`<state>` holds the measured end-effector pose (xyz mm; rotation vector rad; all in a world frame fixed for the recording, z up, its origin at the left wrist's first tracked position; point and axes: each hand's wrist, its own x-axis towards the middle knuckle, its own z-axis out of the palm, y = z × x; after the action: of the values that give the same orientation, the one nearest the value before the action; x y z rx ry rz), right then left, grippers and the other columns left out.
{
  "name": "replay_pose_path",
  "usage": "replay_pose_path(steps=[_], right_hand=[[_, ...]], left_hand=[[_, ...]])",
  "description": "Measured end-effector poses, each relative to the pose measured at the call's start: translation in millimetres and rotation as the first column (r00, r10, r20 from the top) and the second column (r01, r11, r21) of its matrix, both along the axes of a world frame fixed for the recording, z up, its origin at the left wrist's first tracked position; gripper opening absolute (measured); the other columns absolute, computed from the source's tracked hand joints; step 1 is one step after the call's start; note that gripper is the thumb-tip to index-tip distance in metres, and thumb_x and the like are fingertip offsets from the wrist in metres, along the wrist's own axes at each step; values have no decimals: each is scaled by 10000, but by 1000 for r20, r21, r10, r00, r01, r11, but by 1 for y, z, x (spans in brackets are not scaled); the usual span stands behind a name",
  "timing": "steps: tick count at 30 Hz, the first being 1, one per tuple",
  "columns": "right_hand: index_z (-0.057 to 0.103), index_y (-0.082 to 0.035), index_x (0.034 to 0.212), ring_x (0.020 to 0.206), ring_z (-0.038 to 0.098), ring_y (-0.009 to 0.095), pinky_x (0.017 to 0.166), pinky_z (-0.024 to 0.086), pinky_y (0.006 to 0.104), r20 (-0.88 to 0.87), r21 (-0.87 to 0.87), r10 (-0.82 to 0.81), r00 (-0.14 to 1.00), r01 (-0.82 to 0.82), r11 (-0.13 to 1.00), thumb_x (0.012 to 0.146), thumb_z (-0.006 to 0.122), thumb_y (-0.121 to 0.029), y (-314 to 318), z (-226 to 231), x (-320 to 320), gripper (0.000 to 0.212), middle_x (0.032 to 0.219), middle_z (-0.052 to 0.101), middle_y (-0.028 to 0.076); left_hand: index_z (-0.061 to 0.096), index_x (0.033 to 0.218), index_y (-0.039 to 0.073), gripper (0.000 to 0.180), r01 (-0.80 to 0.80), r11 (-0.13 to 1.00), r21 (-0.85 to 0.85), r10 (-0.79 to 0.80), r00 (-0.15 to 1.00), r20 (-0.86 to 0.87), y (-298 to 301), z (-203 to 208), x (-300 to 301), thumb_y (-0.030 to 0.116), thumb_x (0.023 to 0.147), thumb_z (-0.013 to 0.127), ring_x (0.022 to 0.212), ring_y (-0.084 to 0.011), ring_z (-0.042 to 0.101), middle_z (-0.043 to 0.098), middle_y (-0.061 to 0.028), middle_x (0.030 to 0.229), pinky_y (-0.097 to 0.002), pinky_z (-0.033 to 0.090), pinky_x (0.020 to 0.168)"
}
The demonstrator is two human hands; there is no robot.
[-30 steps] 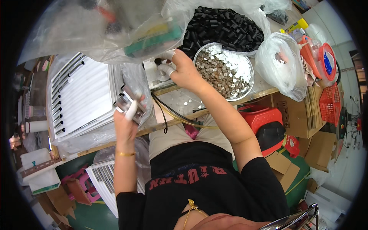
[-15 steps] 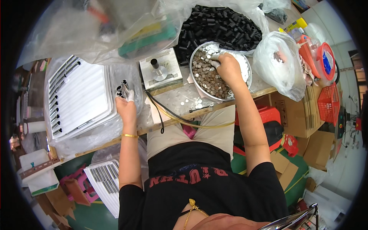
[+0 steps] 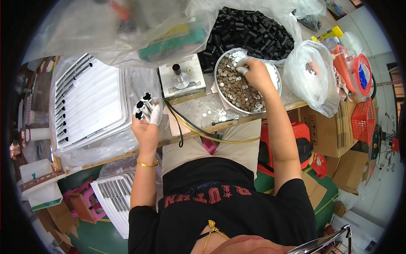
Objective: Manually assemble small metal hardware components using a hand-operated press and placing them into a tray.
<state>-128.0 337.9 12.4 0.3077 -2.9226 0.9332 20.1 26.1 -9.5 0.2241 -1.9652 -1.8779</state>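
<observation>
My left hand (image 3: 146, 131) is closed around several short silver tubes with black ends (image 3: 146, 103), held upright above the table's front edge. White covers show on some of its fingers. My right hand (image 3: 258, 77) reaches into a round metal bowl (image 3: 217, 88), its white-covered fingertips pinched together over small discs; whatever they hold is too small to make out. Brownish-silver discs (image 3: 239, 91) fill the bowl's left and front, and white discs lie at its back and right. Between my hands stands a metal block fixture (image 3: 193, 74) with an upright black-topped post (image 3: 177, 71).
A heap of black tubes (image 3: 249, 36) lies behind the bowl. White trays (image 3: 91, 101) of silver rods rest at left. A plastic bag (image 3: 308, 76) stands right of the bowl. Black and yellow hoses (image 3: 198, 134) cross the front edge; plastic sheeting (image 3: 84, 34) hangs at the back left.
My left hand has turned and risen slightly to the right, so the tubes' black ends now face up. My right hand stays over the bowl, its fingers shifting slightly. The whole view has shifted a little.
</observation>
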Motion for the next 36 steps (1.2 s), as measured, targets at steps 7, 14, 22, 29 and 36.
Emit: replay_pose_path(steps=[7, 14, 22, 29, 36], right_hand=[[728, -106, 942, 881, 651, 324, 799, 496, 378, 115, 158, -21, 993, 2, 987, 734, 696, -133, -5, 2, -34, 213, 910, 682, 171], [731, -117, 894, 890, 652, 314, 800, 499, 390, 136, 349, 19, 991, -65, 935, 715, 712, -147, -11, 0, -42, 182, 904, 679, 170], [715, -90, 877, 874, 646, 323, 783, 493, 408, 97, 285, 65, 993, -90, 954, 728, 710, -143, -10, 3, -33, 158, 902, 673, 172], [714, -71, 904, 816, 646, 336, 754, 490, 393, -11, 37, -57, 998, 58, 998, 758, 706, -164, 1, 9, 3, 173, 846, 672, 188], [720, -53, 959, 703, 616, 141, 676, 477, 267, 65, -422, -13, 998, 39, 906, 809, 695, -103, -20, 23, 24, 160, 801, 699, 69]], left_hand=[[558, 1164, -20, 357, 236, 904, -355, -268, 963, -41, 13, 9, -18, -61, 817, 633, 1170, -209, 519, 492, -139, 1345, -304, 442, 945], [613, 1076, 32, 378, 264, 540, -799, -387, 921, 42, 2, 17, -42, -62, 711, 649, 1237, -395, 434, 405, -222, 1412, -404, 385, 994], [466, 776, -1, 226, 449, 468, -761, -447, 863, 235, -4, 12, -69, 1, 705, 681, 1059, -460, 451, 507, -197, 805, -486, 329, 1016], [553, 884, 3, 185, 462, 499, -733, -459, 858, 228, 10, 12, -63, 20, 746, 676, 1117, -420, 455, 559, -183, 879, -437, 399, 921], [594, 1013, 22, 279, 408, 562, -719, -328, 909, 259, 7, 33, -41, 3, 743, 662, 1023, -361, 494, 591, -155, 959, -427, 406, 842]])
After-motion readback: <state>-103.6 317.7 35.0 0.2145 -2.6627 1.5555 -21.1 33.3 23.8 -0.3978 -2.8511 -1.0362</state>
